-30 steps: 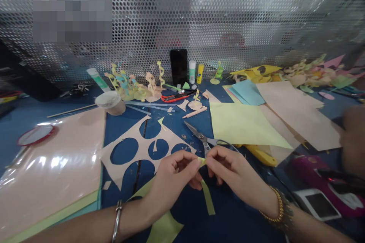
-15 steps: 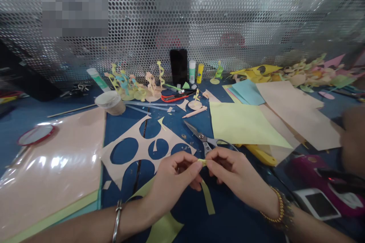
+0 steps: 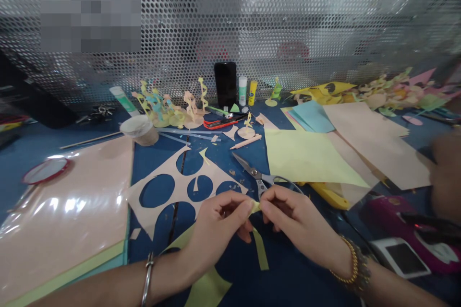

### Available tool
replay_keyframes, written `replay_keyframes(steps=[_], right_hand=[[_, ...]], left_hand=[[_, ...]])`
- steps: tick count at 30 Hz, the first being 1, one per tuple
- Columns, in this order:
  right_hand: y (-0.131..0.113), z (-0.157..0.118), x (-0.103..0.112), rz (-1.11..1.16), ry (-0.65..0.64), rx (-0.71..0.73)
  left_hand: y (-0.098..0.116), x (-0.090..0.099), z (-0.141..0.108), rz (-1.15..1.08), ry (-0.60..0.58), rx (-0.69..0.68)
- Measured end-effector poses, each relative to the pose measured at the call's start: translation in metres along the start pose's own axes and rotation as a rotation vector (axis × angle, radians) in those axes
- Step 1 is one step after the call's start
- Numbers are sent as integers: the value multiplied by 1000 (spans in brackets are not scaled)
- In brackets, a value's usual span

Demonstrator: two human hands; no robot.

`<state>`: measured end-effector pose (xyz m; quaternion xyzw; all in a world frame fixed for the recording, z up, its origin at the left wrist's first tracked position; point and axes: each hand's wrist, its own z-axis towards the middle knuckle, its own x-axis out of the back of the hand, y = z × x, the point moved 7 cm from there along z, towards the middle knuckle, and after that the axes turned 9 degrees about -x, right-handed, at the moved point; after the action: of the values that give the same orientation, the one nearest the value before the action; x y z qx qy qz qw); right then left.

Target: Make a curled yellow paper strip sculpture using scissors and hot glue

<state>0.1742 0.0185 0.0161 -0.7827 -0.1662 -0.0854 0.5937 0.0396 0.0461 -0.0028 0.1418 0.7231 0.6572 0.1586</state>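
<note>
Between my two hands, near the bottom centre, is a small yellow-green paper strip. My left hand pinches its left end between thumb and forefinger. The strip's right end is pinched by my right hand. A longer yellow-green tail hangs below my fingers; whether it joins the pinched piece is hidden. Just beyond my hands lie open scissors. Pink paper with round holes lies to the left, and a cut yellow-green sheet sits partly under my left forearm.
Upright paper curls, a white tub, a phone and glue sticks stand farther back. Plastic-wrapped paper lies left. Coloured sheets, a magenta device and a person's blurred hand are right.
The pinched paper has tilted and shows a little more between my fingertips. The hanging tail has shifted slightly left. Both hands keep almost the same place.
</note>
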Motion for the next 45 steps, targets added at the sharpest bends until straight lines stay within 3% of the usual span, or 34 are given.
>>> replay_keyframes(steps=[12,24,31,36,41,45], right_hand=[[3,3,2,124,-6,-41],[4,3,3,128,3,-24],[1,2,2,117,6,25],[1,2,2,98,14,24],[3,2,2,140,-6,28],[4,0,5,99,53,67]], left_hand=[[-12,-3,-1,-67,-23,81],[-10,-7,-2,-221,-69,74],[-4,-6,-4,-13,-129,27],[-4,1,-3,172,-34,-11],[-4,-1,-1,84,-49,38],[-3,-1,-1,39,-51,60]])
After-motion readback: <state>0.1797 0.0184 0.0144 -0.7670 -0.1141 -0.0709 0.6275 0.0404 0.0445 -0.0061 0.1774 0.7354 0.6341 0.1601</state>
